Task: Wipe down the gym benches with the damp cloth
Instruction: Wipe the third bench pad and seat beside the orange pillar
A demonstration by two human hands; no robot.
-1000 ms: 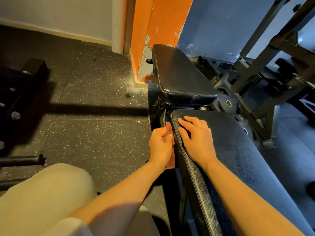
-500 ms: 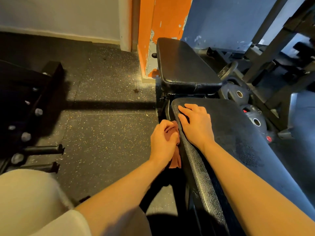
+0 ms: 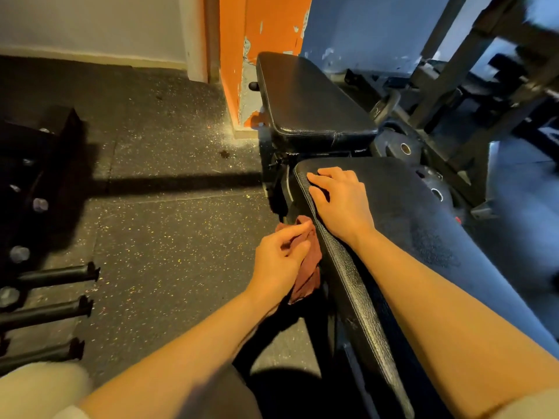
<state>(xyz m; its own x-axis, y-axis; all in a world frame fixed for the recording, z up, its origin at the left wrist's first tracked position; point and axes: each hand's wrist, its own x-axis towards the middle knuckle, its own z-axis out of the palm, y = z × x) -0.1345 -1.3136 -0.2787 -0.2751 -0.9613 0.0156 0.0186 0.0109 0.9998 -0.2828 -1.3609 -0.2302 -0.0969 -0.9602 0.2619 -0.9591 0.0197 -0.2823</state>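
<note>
since 0.5 s ago: left hand [image 3: 279,258] lower along the pad's side edge, further from the pad's far corner; right hand [image 3: 340,204] still flat on top near that corner. view tilted slightly.

left hand: fingers curled, thumb and fingertips pinching a bunched reddish-brown cloth [image 3: 307,264]. cloth pressed against the left side edge of the long black bench pad [image 3: 423,231]; loose end hanging below the hand, beside the pad's side wall. cloth not on the top surface.

right hand: open, fingers fairly straight and slightly spread, palm down on the pad's top surface near the far left corner; index finger along the stitched edge. holding nothing. forearm lying across the pad.

pad top: textured black vinyl, dull patchy area toward the right of the forearm; whether damp or worn cannot tell.

beyond the long pad: second, shorter black pad [image 3: 311,101], tilted, its near edge just past the long pad's far end with a gap showing metal hardware. orange pillar with peeling paint [image 3: 242,55] behind it on the left.

right of the bench: black weight plates [image 3: 405,148] on the floor, dark metal rack frame [image 3: 453,71] behind them.

left: speckled rubber floor [image 3: 151,222], dark horizontal pegs [image 3: 57,275] at the frame edge.
</note>
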